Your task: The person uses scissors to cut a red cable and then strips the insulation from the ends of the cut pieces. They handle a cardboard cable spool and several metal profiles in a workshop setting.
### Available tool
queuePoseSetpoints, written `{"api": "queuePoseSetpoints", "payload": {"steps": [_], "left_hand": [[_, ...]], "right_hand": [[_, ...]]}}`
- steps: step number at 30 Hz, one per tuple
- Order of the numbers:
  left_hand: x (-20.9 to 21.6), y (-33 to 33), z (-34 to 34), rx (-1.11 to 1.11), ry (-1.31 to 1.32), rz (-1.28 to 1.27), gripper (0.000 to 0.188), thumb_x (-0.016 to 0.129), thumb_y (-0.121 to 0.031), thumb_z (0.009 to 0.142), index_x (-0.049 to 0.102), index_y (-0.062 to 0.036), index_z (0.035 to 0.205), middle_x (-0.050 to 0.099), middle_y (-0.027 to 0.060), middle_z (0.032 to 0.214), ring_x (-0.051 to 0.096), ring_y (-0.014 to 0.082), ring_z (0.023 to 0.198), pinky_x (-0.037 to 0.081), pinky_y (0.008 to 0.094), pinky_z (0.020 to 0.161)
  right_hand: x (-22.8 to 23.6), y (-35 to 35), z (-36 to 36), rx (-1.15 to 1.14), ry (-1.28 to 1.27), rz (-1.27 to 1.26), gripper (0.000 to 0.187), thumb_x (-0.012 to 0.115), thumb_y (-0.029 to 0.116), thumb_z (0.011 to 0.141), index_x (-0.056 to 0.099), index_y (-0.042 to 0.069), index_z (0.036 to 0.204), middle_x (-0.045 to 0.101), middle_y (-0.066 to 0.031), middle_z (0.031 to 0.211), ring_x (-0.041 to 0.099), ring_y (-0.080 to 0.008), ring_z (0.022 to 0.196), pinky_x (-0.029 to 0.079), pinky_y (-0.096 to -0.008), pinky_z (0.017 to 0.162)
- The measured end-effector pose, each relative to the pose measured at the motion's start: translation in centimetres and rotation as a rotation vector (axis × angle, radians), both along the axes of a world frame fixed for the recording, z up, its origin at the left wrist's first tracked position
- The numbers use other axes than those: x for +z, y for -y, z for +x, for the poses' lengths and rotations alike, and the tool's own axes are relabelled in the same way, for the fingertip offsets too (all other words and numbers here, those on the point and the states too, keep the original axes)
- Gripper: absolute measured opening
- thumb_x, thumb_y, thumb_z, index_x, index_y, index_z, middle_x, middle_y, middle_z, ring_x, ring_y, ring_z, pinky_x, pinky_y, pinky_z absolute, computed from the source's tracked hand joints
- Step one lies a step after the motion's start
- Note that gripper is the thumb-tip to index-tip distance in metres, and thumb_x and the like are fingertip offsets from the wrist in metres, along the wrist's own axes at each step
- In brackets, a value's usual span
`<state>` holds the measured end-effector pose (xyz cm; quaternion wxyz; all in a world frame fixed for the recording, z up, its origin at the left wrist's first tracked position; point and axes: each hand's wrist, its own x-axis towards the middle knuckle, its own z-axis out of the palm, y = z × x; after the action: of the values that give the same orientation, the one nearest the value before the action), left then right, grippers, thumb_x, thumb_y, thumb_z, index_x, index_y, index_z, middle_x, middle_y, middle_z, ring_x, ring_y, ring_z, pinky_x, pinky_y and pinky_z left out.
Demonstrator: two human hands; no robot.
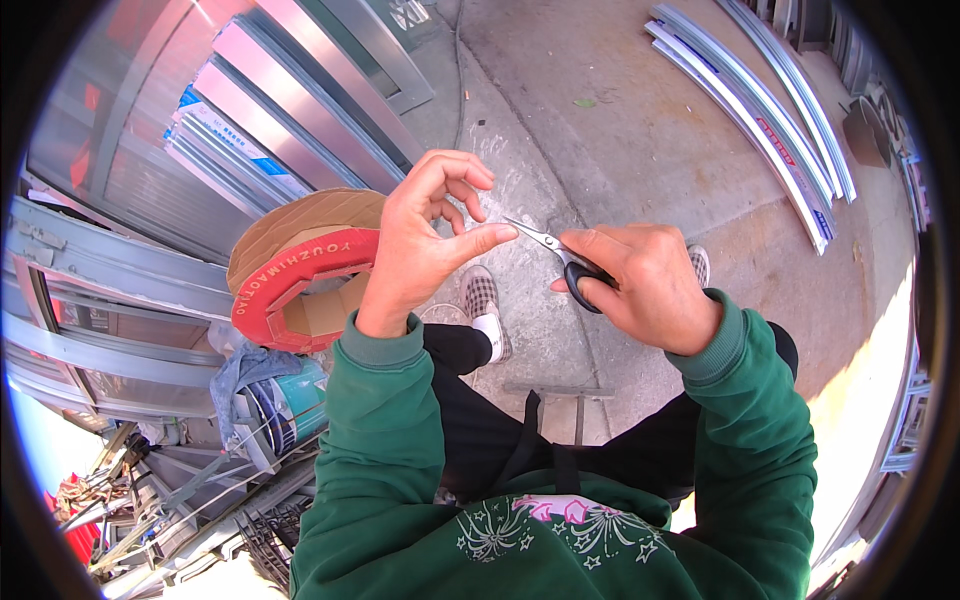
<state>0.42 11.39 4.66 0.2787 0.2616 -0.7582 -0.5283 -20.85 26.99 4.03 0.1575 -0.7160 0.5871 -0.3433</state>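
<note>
The right grip (645,280) grasps black-handled scissors (549,242), blades projecting leftward. The left grip (415,235) is released, its fingers curled clear of the thumb, whose tip lies just beside the blade tips.

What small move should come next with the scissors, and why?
Probably ease the left hand slightly away from the scissors: their blade tips sit right by its thumb, while the right hand grips them.

Black-handled scissors (555,246) — silvery blades (532,233) pointing left and slightly forward — sit in the right grip (645,275).
</note>
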Motion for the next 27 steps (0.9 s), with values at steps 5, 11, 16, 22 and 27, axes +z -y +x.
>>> {"api": "queuePoseSetpoints", "payload": {"steps": [5, 11, 16, 22, 27], "left_hand": [[0.17, 0.02, -0.01, 0.015, -0.016, 0.012, 0.038, 0.087, 0.003, 0.077, 0.066, -0.0040, 0.107, 0.062, 0.0062, 0.120, 0.062, 0.0093, 0.088, 0.050, 0.0220, 0.069], [0.06, -0.05, 0.15, 0.026, -0.086, 0.000, 0.023, 0.080, 0.006, 0.084, 0.066, -0.0026, 0.100, 0.061, 0.0076, 0.119, 0.061, 0.0094, 0.092, 0.052, 0.0232, 0.075], [-0.29, 0.04, 0.00, 0.007, -0.223, 0.075, 0.016, 0.079, 0.001, 0.088, 0.069, -0.0041, 0.100, 0.063, 0.0073, 0.116, 0.063, 0.0097, 0.092, 0.052, 0.0229, 0.072], [-0.34, 0.04, 0.03, -0.016, -0.267, 0.120, 0.015, 0.078, 0.001, 0.090, 0.068, -0.0042, 0.099, 0.063, 0.0076, 0.116, 0.062, 0.0096, 0.094, 0.052, 0.0232, 0.073], [-0.29, 0.02, -0.04, -0.035, -0.276, 0.129, 0.015, 0.078, 0.002, 0.090, 0.068, -0.0045, 0.099, 0.063, 0.0073, 0.115, 0.061, 0.0086, 0.094, 0.051, 0.0225, 0.074]], "right_hand": [[0.55, 0.00, -0.47, -0.094, 0.161, 0.098, 0.033, 0.082, 0.011, 0.083, 0.072, -0.004, 0.112, 0.071, -0.0190, 0.087, 0.064, -0.0268, 0.062, 0.052, -0.0341, 0.060], [0.51, 0.09, -0.36, -0.122, 0.167, 0.045, 0.033, 0.082, 0.006, 0.083, 0.072, -0.005, 0.111, 0.071, -0.0193, 0.089, 0.065, -0.0260, 0.065, 0.053, -0.0349, 0.062], [0.34, 0.24, -0.23, -0.098, 0.157, -0.031, 0.032, 0.083, 0.010, 0.081, 0.072, 0.000, 0.110, 0.072, -0.0167, 0.088, 0.068, -0.0321, 0.070, 0.053, -0.0383, 0.062], [0.54, 0.28, -0.27, -0.060, 0.099, -0.039, 0.032, 0.083, 0.015, 0.082, 0.073, 0.003, 0.109, 0.071, -0.0142, 0.084, 0.069, -0.0332, 0.070, 0.053, -0.0398, 0.061], [0.46, 0.17, -0.35, -0.042, 0.091, -0.037, 0.034, 0.083, 0.017, 0.081, 0.073, 0.004, 0.111, 0.070, -0.0131, 0.081, 0.068, -0.0324, 0.068, 0.052, -0.0402, 0.060]]}}
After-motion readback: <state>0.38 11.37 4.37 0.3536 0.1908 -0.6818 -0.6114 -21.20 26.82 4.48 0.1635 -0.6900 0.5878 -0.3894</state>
